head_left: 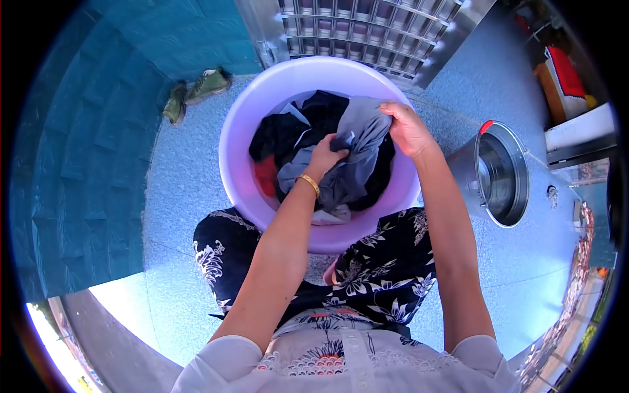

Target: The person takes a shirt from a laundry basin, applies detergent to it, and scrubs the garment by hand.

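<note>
A wide lavender basin (234, 141) stands on the floor between my knees, with wet-looking clothes heaped inside. My left hand (325, 159), a gold bracelet on its wrist, is closed on the middle of a grey garment (368, 134). At the basin's right side, my right hand (407, 128) pinches the same garment's upper edge between thumb and fingers. Dark clothes (278, 136) lie under and to the left of it. A red piece of cloth (265, 175) shows at the basin's left wall, and a whitish cloth (333, 215) shows near the front.
To the right stands a metal bucket (468, 170) with water in it. Green shoes (208, 85) rest by the blue tiled wall (85, 164) at back left. A metal grille door (367, 33) is behind the basin. Farther right is a red cloth (565, 73) on a box.
</note>
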`<state>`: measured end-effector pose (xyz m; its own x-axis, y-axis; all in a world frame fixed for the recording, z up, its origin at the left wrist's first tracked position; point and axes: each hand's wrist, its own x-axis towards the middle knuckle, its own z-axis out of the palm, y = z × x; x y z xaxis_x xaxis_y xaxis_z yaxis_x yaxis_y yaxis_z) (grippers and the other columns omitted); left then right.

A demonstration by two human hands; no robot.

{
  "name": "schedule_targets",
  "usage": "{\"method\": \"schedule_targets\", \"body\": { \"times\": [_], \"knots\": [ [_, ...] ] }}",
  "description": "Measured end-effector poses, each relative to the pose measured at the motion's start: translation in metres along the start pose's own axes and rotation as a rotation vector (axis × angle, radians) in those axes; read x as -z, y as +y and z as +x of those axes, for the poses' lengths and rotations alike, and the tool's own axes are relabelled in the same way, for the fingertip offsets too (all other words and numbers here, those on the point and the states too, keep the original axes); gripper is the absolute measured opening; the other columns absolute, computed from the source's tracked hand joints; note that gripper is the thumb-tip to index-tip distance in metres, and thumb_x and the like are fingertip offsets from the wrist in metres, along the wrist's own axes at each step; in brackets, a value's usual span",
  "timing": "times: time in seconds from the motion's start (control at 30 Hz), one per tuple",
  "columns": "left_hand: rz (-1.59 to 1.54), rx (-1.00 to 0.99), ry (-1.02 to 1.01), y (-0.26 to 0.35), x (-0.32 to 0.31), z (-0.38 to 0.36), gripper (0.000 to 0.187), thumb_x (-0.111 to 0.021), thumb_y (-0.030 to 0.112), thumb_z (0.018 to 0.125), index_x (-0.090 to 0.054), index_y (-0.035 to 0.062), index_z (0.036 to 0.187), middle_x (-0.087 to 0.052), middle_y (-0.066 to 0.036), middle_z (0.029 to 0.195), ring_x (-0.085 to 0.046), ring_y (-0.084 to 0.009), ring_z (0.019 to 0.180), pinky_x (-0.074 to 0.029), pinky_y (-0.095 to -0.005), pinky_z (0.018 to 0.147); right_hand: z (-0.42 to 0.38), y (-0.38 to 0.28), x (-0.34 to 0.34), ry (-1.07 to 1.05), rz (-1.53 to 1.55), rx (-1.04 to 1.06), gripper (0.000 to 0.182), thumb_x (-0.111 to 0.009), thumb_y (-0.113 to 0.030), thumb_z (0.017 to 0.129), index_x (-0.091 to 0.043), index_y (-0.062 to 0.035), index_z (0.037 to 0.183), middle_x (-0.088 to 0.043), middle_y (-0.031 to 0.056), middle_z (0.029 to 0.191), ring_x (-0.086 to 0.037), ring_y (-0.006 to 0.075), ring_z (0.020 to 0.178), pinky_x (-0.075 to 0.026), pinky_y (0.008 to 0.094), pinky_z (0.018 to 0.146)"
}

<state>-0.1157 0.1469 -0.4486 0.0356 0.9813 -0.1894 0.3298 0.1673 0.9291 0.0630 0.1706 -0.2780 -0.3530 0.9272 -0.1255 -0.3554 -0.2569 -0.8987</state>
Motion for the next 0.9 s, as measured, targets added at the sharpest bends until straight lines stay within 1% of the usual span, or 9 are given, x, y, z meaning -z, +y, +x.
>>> {"method": "schedule_targets", "body": {
  "times": [0.13,0.23,0.43,0.5,0.57,0.63,0.7,0.8,0.9],
  "knots": [
    [-0.293,0.014,-0.035,0.029,0.02,0.002,0.021,-0.047,0.01,0.084,-0.05,0.0059,0.104,-0.054,0.002,0.087,-0.048,-0.0076,0.078,-0.038,-0.0222,0.072,-0.008,-0.017,-0.012,0.048,0.267,0.078,0.013,-0.054,-0.015,0.077,-0.054,-0.0063,0.086,-0.058,0.0019,0.084,-0.054,0.0137,0.084,-0.04,0.0303,0.081],
    [-0.537,0.146,0.059,0.076,0.044,-0.01,0.019,-0.043,0.015,0.087,-0.05,0.0056,0.102,-0.053,0.002,0.086,-0.048,-0.0077,0.079,-0.038,-0.0213,0.07,-0.008,-0.02,-0.009,0.114,0.314,0.124,0.017,-0.056,-0.015,0.078,-0.057,-0.0015,0.087,-0.059,0.0048,0.085,-0.056,0.0129,0.079,-0.043,0.0287,0.076],
    [-0.82,0.12,0.052,0.131,0.074,0.0,0.019,-0.04,0.018,0.088,-0.048,0.0064,0.1,-0.055,-0.004,0.091,-0.053,-0.0135,0.084,-0.043,-0.0273,0.076,0.006,0.008,-0.007,0.184,-0.549,-0.045,0.07,-0.07,-0.038,0.064,-0.039,0.0027,0.112,-0.048,0.0169,0.106,-0.047,0.0261,0.099,-0.038,0.0329,0.081],
    [-0.682,0.095,0.072,0.161,0.084,-0.009,0.016,-0.042,0.017,0.086,-0.051,0.0068,0.096,-0.055,-0.003,0.088,-0.053,-0.0129,0.081,-0.042,-0.0268,0.074,-0.004,0.009,-0.021,0.026,-1.094,0.002,0.075,-0.071,-0.039,0.062,-0.037,0.0023,0.115,-0.047,0.0181,0.106,-0.047,0.0268,0.1,-0.038,0.0322,0.081],
    [-0.549,0.076,0.058,0.174,0.098,-0.016,0.016,-0.049,0.02,0.083,-0.052,0.007,0.091,-0.054,-0.001,0.083,-0.051,-0.0117,0.078,-0.041,-0.025,0.071,0.0,0.027,-0.021,0.058,-1.087,0.228,0.068,-0.072,-0.039,0.057,-0.048,0.0034,0.104,-0.055,0.021,0.087,-0.055,0.0281,0.083,-0.042,0.0332,0.07],
    [-0.131,-0.073,-0.024,0.185,0.108,-0.023,0.03,-0.059,0.027,0.075,-0.051,0.0037,0.092,-0.053,-0.004,0.084,-0.05,-0.0137,0.082,-0.041,-0.03,0.071,0.0,0.019,-0.028,-0.273,-1.075,0.082,0.048,-0.069,-0.029,0.058,-0.057,0.0033,0.091,-0.058,0.0186,0.078,-0.057,0.0265,0.073,-0.043,0.0317,0.068],
    [-0.182,-0.073,-0.045,0.19,0.108,-0.041,0.037,-0.067,0.031,0.067,-0.051,0.0058,0.089,-0.053,-0.003,0.085,-0.05,-0.0135,0.081,-0.041,-0.0308,0.072,-0.005,0.013,-0.031,-0.146,-1.086,-0.004,0.032,-0.065,-0.02,0.058,-0.06,0.003,0.08,-0.059,0.0145,0.069,-0.058,0.0218,0.068,-0.043,0.028,0.065],
    [0.282,-0.485,0.018,0.163,0.114,-0.045,0.046,-0.071,0.027,0.062,-0.052,0.0009,0.095,-0.057,-0.012,0.089,-0.056,-0.0223,0.085,-0.043,-0.0334,0.074,-0.008,0.005,-0.029,-0.034,-0.747,0.035,0.033,-0.063,-0.017,0.06,-0.06,0.0024,0.086,-0.059,0.0112,0.075,-0.056,0.0158,0.071,-0.041,0.0253,0.063],
    [0.937,-0.253,0.0,0.166,0.107,-0.062,0.045,-0.07,0.024,0.061,-0.054,0.0002,0.096,-0.058,-0.017,0.085,-0.057,-0.0294,0.08,-0.044,-0.0354,0.07,-0.009,-0.004,-0.036,-0.028,-0.199,0.07,0.026,-0.057,-0.007,0.064,-0.057,0.0014,0.088,-0.055,0.0036,0.082,-0.051,0.0142,0.082,-0.037,0.0249,0.077]
  ]
}}
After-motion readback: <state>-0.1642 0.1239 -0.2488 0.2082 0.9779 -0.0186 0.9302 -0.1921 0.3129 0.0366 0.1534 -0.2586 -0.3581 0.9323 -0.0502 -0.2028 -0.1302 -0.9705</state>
